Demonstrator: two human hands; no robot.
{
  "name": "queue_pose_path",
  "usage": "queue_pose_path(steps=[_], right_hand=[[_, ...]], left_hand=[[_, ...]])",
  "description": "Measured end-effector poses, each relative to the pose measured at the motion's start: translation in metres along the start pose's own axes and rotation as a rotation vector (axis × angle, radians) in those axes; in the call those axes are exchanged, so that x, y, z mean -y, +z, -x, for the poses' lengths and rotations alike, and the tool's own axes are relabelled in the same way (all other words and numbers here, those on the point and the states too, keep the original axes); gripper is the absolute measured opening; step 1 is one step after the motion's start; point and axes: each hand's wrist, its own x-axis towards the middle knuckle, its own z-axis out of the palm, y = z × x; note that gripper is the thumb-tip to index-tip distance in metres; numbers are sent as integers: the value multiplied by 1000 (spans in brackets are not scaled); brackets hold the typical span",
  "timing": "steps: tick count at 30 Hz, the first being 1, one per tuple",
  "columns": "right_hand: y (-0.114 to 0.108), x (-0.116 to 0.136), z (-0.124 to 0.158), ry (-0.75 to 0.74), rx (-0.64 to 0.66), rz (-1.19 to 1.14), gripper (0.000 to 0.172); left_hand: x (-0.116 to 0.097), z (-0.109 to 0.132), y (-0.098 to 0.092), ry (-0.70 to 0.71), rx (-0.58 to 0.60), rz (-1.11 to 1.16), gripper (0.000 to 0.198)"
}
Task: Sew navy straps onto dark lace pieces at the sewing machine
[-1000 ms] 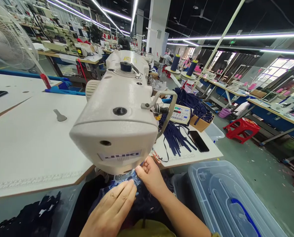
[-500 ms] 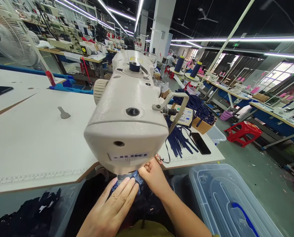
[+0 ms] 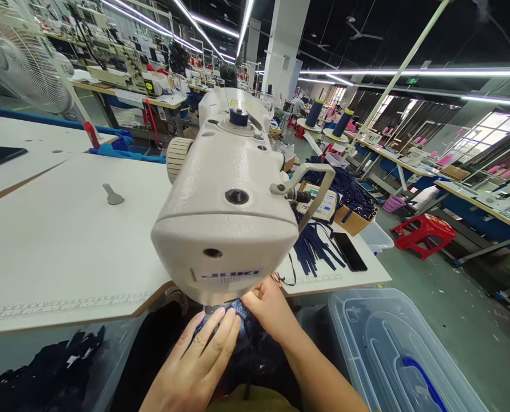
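Surface: white, ruler marks along its front edge; spans left and right of the machine.
Sewing machine: cream, marked JUKI; fills the middle, overhanging the work and blocking the view beneath its head.
Lidded plastic box: clear, blue handle; below the surface's right front edge, beside the right forearm.
Red stool: on the floor beyond, well apart.
Navy strips: fanned out right of the machine.
Control panel: among the strips.
Black phone: near the surface's right edge.
Small grey flat piece: lone item on the wide bare area left of the machine.
Room: broad at left; at right, a narrow strip of surface in front of the phone; tight beneath the machine head.
Left hand: palm down, open, fingers extended together, laid over the fabric.
Right hand: fingers curled, thumb at the fabric's edge; grip cannot be told, fingertips being partly hidden.
Blue patterned fabric: under the machine head, between the two hands, mostly covered.
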Motion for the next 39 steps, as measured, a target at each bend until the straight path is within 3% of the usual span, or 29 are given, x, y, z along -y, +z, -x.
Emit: queue_pose_path(steps=[7, 11, 14, 16, 18, 21, 28, 39], right_hand=[[-4, 7, -1, -7, 22, 68, 7], [-6, 16, -8, -93, 37, 186, 7], [-4, 18, -17, -177, 28, 259, 9], [-3, 17, -21, -211, 38, 289, 10], [-2, 15, -24, -220, 68, 302, 11], [-3, 12, -25, -214, 80, 310, 11], [-3, 10, -30, -224, 116, 322, 12], [3, 5, -37, -227, 103, 306, 15]], left_hand=[[-1, -5, 0, -46, 20, 2, 41], [-2, -9, -3, -64, 43, -87, 37], [-4, -9, -2, 9, 68, -227, 34], [-8, -9, 1, 32, 19, -270, 33], [-12, -9, 6, -42, -63, -242, 33], [-16, -8, 11, -154, -96, -176, 36], [-10, -11, 2, 9, 68, -338, 35], [-16, -15, 3, -17, 109, -408, 37]])
